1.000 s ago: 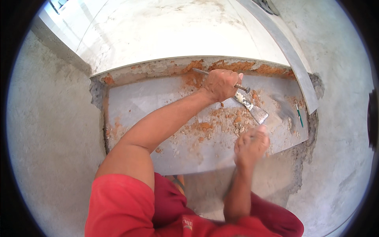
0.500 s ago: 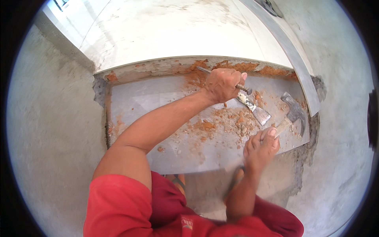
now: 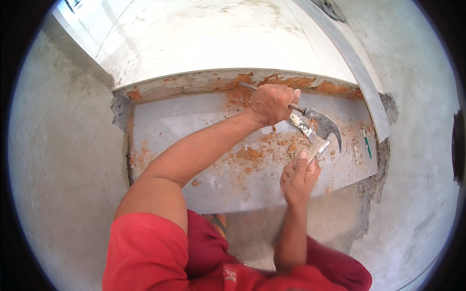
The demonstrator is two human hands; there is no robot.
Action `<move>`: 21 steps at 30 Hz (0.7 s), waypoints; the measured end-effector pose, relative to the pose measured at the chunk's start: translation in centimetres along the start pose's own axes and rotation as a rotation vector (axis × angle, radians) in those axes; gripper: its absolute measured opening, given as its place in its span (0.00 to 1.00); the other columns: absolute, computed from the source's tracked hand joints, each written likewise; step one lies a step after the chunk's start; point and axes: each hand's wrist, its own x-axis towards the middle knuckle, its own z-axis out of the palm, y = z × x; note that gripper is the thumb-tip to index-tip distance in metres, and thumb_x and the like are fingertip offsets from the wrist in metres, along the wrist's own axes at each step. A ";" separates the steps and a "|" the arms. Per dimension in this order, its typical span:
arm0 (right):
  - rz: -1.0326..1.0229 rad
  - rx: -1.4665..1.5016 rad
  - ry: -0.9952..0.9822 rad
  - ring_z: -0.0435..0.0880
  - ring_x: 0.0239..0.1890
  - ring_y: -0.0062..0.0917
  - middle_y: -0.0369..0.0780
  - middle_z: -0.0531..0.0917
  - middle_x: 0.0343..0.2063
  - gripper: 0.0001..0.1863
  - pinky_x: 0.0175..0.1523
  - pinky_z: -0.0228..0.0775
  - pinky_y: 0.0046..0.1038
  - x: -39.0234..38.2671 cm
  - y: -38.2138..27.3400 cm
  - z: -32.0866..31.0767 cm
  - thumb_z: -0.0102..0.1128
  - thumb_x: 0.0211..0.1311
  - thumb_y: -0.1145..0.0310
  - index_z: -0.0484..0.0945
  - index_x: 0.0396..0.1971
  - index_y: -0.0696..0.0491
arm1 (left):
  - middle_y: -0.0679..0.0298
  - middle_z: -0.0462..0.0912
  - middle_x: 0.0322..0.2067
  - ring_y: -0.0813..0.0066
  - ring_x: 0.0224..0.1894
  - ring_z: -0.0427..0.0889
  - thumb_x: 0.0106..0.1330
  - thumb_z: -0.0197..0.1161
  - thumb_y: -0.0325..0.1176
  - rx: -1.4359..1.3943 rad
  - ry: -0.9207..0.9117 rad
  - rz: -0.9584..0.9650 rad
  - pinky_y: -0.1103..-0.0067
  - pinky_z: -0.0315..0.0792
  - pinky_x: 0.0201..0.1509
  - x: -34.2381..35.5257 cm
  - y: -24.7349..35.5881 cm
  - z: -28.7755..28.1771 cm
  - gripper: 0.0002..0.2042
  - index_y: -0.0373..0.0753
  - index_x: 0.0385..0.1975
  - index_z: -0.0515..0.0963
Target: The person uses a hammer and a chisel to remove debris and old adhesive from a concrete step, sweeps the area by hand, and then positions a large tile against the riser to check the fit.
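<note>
My left hand (image 3: 274, 103) is closed around a steel chisel (image 3: 246, 86), a ridged rod. Its far end reaches the chipped, orange-stained riser (image 3: 233, 82), and its other end sticks out on the right of the fist. Gripped by its pale handle, a claw hammer (image 3: 326, 127) is in my right hand (image 3: 300, 179), its head right at the chisel's near end. Under the hammer lies a scraper (image 3: 300, 123) with a paint-spattered handle; its blade is mostly hidden. Orange and grey rubble (image 3: 255, 154) litters the grey slab (image 3: 194, 114) below my hands.
A green pen-like stick (image 3: 367, 144) rests near the slab's right end. Above the riser spreads a smeared white surface (image 3: 218, 43). One long grey strip (image 3: 349, 53) leans along its right side. Grey plastered surfaces (image 3: 63, 131) with broken edges flank the slab.
My right hand has swung the hammer up and left, bringing its head to the chisel's end. The green stick has come into sight. My left hand has hardly moved.
</note>
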 end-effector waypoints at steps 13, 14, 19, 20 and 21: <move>-0.021 0.161 0.070 0.61 0.10 0.14 0.30 0.62 0.13 0.20 0.10 0.55 0.22 1.0 0.1 -0.6 0.43 0.85 0.54 0.64 0.30 0.50 | 0.60 0.79 0.16 0.62 0.17 0.81 0.76 0.59 0.35 0.033 -0.038 -0.033 0.69 0.75 0.24 0.1 -0.4 0.9 0.17 0.40 0.20 0.76; -0.056 0.171 0.066 0.61 0.10 0.13 0.30 0.62 0.13 0.20 0.10 0.55 0.22 1.2 0.1 -0.5 0.43 0.85 0.54 0.64 0.30 0.50 | 0.59 0.79 0.16 0.61 0.17 0.81 0.76 0.59 0.36 0.055 -0.048 -0.063 0.68 0.75 0.24 0.2 -0.5 1.0 0.18 0.40 0.20 0.76; 0.056 0.042 0.032 0.60 0.09 0.14 0.31 0.61 0.13 0.22 0.10 0.54 0.21 1.9 -1.4 -0.3 0.43 0.85 0.54 0.62 0.27 0.49 | 0.57 0.78 0.15 0.59 0.17 0.80 0.77 0.58 0.37 0.077 -0.004 -0.072 0.67 0.74 0.23 0.0 -1.1 0.3 0.19 0.40 0.19 0.74; -0.027 0.107 0.091 0.59 0.09 0.14 0.31 0.61 0.13 0.22 0.10 0.53 0.21 1.7 -1.3 -0.3 0.43 0.85 0.53 0.61 0.27 0.49 | 0.57 0.77 0.15 0.58 0.17 0.80 0.77 0.58 0.37 0.057 -0.011 -0.067 0.66 0.74 0.22 -0.5 -1.1 0.3 0.20 0.40 0.19 0.73; 0.002 0.130 0.139 0.59 0.09 0.14 0.31 0.61 0.13 0.22 0.10 0.53 0.21 1.5 -1.5 -0.2 0.43 0.85 0.53 0.61 0.27 0.49 | 0.57 0.76 0.15 0.58 0.17 0.79 0.77 0.58 0.37 0.038 -0.018 -0.061 0.66 0.73 0.22 -1.0 -1.2 0.4 0.20 0.39 0.18 0.73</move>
